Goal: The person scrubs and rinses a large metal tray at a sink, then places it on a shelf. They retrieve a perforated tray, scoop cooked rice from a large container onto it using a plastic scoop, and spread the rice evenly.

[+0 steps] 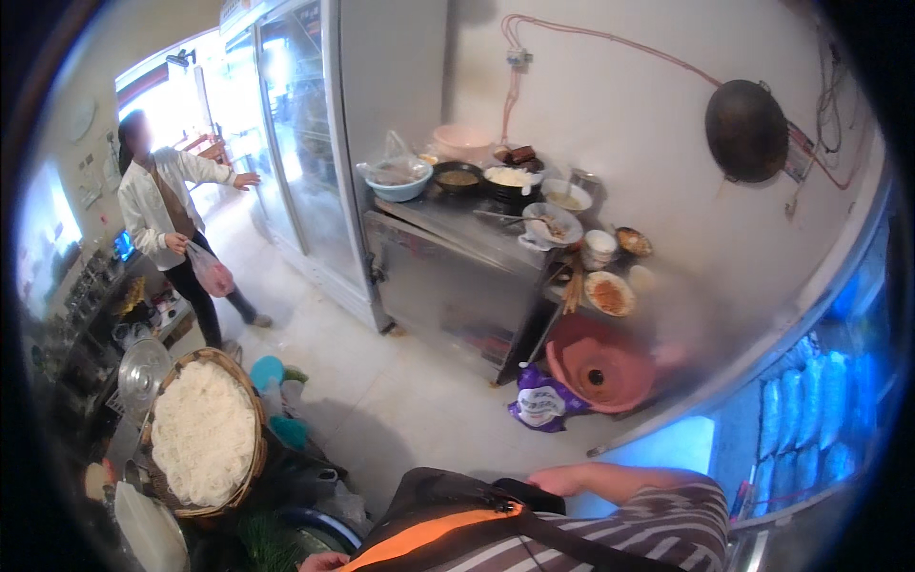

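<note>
At the bottom edge, only part of my left hand (pixel 325 562) shows beside the orange trim of a black bag (pixel 436 511) worn over my striped shirt. Near that hand are a dark-rimmed basin (pixel 325 525) and a bunch of long thin green leaves (pixel 266 540). My right hand (pixel 556 480) reaches in front of my body, close against the bag's black end. Its fingers are mostly hidden, so I cannot tell whether it grips anything. Farther left, a woven basket (pixel 261 457) holds a heap of white noodles (pixel 204 432).
A person (pixel 161 193) in a white jacket stands by the glass-door refrigerator (pixel 297 129), carrying a plastic bag (pixel 211 272). Bowls of food crowd a steel counter (pixel 457 279). A pink basin (pixel 600 372) and purple bag (pixel 542 404) sit beside it. A wok (pixel 747 131) hangs on the wall.
</note>
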{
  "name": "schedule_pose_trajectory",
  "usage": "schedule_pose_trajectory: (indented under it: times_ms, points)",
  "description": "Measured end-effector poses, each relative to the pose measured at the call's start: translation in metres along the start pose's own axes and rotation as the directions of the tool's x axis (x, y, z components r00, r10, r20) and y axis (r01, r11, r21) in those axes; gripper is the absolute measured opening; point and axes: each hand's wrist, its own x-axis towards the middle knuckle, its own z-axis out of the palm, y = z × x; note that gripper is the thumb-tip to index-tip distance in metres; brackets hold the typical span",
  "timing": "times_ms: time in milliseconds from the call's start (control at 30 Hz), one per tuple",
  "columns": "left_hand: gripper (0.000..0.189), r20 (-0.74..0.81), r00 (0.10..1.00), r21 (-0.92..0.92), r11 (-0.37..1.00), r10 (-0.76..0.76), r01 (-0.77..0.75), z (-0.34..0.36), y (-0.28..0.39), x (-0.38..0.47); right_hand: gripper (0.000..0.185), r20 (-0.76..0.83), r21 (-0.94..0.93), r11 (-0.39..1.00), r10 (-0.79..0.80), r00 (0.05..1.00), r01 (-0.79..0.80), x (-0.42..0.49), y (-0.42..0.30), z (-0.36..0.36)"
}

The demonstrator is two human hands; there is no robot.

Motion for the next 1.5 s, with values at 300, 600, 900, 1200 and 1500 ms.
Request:
schedule_pose_trajectory:
  times_ms: [300,600,900,1200,1500]
  points:
    - [0.023,0.193,0.98,0.006,0.999,-0.045,0.044,-0.004,0.02,0.041,0.027,-0.137,0.513,0.852,0.202,0.97,-0.105,-0.065,0.032,0.051]
    - [0.035,0.14,0.919,0.096,0.918,0.369,-0.384,0.003,0.032,0.011,0.023,0.063,-0.23,0.973,-0.015,0.998,0.029,0.007,-0.039,-0.082]
    - [0.023,-0.325,0.869,-0.363,0.799,0.373,-0.479,0.069,0.081,0.163,0.034,-0.821,-0.566,0.815,-0.571,0.0,0.125,0.04,-0.186,-0.464]
    - [0.053,-0.037,0.881,-0.188,0.862,0.472,-0.47,0.172,0.181,0.275,0.031,-0.906,-0.149,0.905,-0.287,0.311,0.399,0.07,-0.223,-0.724]
    - [0.053,-0.199,0.861,-0.145,0.854,0.469,-0.499,0.236,0.197,0.288,0.025,-0.869,-0.368,0.915,-0.402,0.29,0.166,0.097,-0.253,-0.746]
